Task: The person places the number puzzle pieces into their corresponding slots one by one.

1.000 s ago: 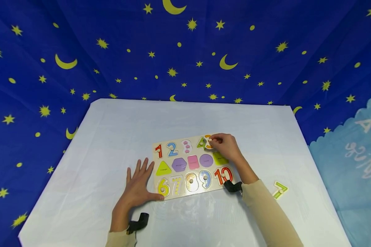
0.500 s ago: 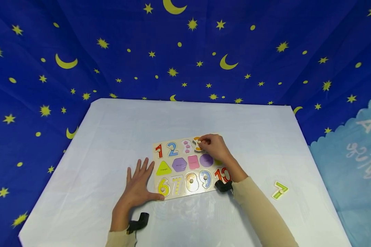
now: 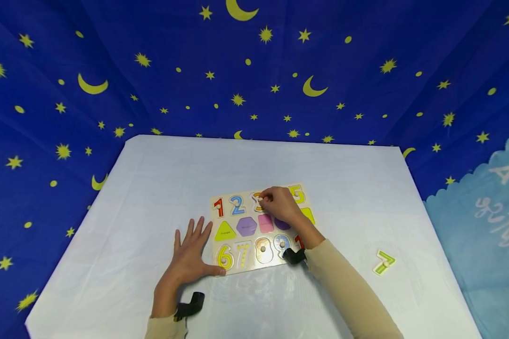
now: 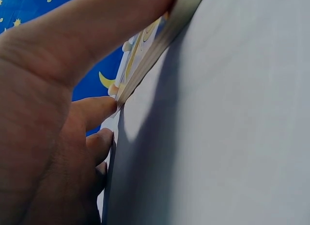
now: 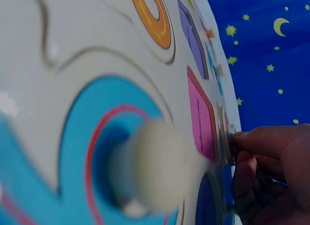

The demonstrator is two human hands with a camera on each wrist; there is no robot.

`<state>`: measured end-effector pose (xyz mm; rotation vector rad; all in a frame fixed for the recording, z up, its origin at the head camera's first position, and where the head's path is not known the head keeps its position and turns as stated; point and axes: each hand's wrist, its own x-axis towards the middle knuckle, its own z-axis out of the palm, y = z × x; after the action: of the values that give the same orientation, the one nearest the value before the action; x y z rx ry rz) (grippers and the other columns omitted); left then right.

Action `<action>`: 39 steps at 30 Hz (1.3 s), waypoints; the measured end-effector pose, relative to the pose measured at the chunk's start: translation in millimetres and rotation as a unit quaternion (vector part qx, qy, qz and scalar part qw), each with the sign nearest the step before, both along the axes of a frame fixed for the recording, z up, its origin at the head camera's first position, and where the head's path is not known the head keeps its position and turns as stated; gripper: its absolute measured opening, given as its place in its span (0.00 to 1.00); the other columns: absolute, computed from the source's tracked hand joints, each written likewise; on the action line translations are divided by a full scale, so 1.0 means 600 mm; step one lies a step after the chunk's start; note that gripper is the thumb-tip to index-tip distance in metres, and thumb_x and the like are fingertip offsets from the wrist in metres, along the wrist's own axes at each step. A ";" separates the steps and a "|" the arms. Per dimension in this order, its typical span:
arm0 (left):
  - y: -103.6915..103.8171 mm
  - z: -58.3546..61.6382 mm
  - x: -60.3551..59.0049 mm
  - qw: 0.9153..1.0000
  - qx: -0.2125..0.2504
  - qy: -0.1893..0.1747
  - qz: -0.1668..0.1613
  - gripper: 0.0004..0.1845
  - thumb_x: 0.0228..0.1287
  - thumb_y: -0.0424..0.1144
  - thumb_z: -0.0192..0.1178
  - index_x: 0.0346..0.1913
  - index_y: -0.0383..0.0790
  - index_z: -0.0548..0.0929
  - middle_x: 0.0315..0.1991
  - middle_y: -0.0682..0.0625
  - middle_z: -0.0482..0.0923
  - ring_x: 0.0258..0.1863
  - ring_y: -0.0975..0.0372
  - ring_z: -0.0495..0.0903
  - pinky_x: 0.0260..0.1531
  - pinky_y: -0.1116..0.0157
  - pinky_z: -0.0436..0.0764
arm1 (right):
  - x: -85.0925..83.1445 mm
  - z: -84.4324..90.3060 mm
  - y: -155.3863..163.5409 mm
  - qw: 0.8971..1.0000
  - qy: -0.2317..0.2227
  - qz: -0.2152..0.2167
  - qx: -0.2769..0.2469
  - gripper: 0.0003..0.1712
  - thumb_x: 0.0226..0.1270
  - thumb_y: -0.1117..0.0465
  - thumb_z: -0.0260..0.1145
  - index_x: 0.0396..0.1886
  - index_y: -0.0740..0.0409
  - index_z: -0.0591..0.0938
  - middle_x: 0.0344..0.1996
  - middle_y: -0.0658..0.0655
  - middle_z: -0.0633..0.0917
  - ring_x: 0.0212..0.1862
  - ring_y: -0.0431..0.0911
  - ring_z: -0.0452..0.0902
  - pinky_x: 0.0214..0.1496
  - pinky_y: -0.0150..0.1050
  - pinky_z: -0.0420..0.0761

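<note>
White tabletop [image 3: 152, 188] under a blue starry cloth [image 3: 110, 70], with a number puzzle board [image 3: 231, 269] in the middle. Right hand [image 3: 282, 205] pinching the orange 3 piece [image 3: 258, 201] over its slot; left hand [image 3: 189, 256] flat, fingers straight, beside the board. Probably light and stiff, best held by its little knob.

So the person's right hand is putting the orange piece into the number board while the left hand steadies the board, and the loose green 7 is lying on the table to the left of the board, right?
Not quite: the green 7 lies to the right of the number board, not the left, as the head view shows. The rest holds: the right hand pinches the orange piece over the board's top row, and the left hand lies flat with its thumb against the board's left edge.
</note>
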<state>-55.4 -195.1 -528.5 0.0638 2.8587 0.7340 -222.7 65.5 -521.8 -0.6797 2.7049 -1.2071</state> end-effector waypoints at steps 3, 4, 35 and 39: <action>0.000 -0.001 0.000 1.000 -0.004 0.000 0.000 0.73 0.22 0.71 0.74 0.76 0.46 0.51 0.77 0.46 0.39 0.74 0.50 0.30 0.65 0.43 0.26 | 0.001 0.001 -0.008 1.000 0.011 -0.004 0.008 0.06 0.61 0.62 0.68 0.35 0.59 0.87 0.24 0.47 0.81 0.26 0.40 0.74 0.30 0.36 0.76; 0.000 -0.002 -0.001 1.000 -0.004 0.000 0.000 0.73 0.22 0.71 0.74 0.76 0.46 0.51 0.77 0.47 0.39 0.74 0.50 0.30 0.65 0.43 0.26 | 0.001 0.002 -0.010 1.000 0.013 -0.007 0.010 0.06 0.61 0.62 0.68 0.35 0.59 0.87 0.24 0.47 0.81 0.26 0.41 0.74 0.30 0.36 0.76; 0.002 -0.007 -0.003 1.000 -0.006 0.004 -0.002 0.74 0.21 0.73 0.73 0.76 0.47 0.52 0.77 0.47 0.38 0.74 0.50 0.30 0.65 0.42 0.27 | 0.012 0.022 0.036 0.999 0.009 -0.020 -0.043 0.10 0.60 0.60 0.70 0.41 0.58 0.86 0.29 0.47 0.82 0.31 0.40 0.76 0.35 0.37 0.78; 0.001 -0.005 -0.002 1.000 -0.008 0.007 -0.004 0.74 0.21 0.74 0.72 0.76 0.46 0.52 0.77 0.46 0.39 0.74 0.49 0.31 0.65 0.41 0.27 | 0.026 0.028 0.057 0.999 -0.001 -0.024 -0.041 0.10 0.60 0.58 0.71 0.40 0.56 0.86 0.29 0.46 0.81 0.31 0.40 0.76 0.36 0.38 0.78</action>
<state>-56.7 -194.5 -531.7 0.0775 2.8759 0.7107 -206.9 100.0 -505.0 -0.6265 2.6969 -1.3339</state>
